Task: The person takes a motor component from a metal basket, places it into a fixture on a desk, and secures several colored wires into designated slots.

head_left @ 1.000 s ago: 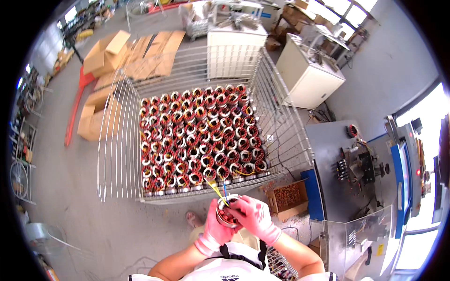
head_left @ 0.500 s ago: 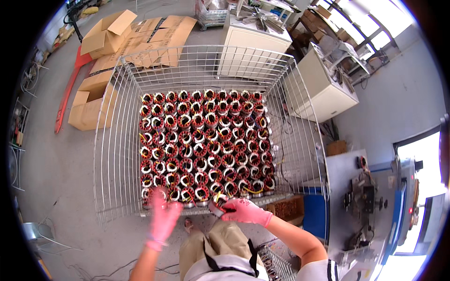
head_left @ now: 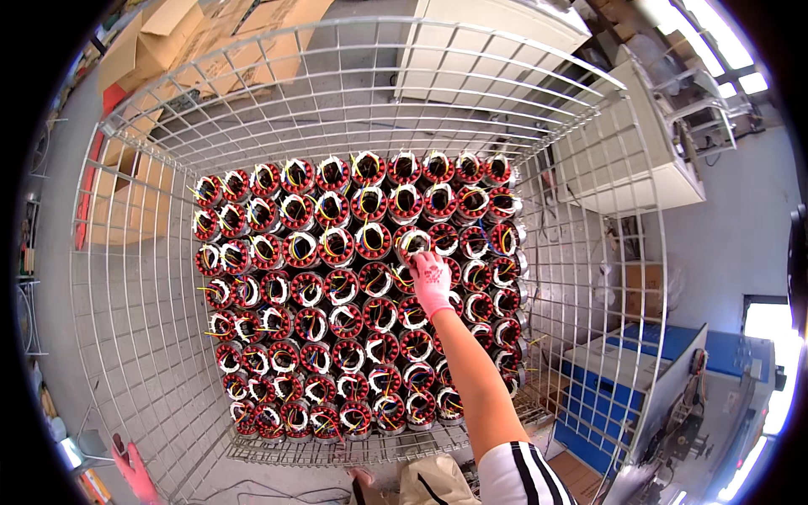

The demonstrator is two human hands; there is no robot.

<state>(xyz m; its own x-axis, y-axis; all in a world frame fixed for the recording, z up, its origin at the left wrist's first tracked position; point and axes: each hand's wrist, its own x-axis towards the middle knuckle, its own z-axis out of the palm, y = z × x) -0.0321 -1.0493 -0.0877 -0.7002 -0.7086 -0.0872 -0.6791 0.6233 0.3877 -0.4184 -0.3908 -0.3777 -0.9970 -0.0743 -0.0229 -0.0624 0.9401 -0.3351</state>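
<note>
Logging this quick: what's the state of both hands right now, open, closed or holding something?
Left hand: can't tell whether open or closed.
Right hand: closed on a stator.

You look through the left of two fisheye cameras worn side by side on your head, facing down, upright and unmirrored, from above the near side of the wire cage (head_left: 337, 453). It is close enough that the rows of wound rings (head_left: 363, 324) fill the middle of the view, with your right arm (head_left: 475, 379) cut by the lower edge and your left hand (head_left: 135, 475) at the lower left rim. Straight edges bow toward the dark round border, and a pale cabinet (head_left: 488, 55) shows beyond the cage's far side.
</note>
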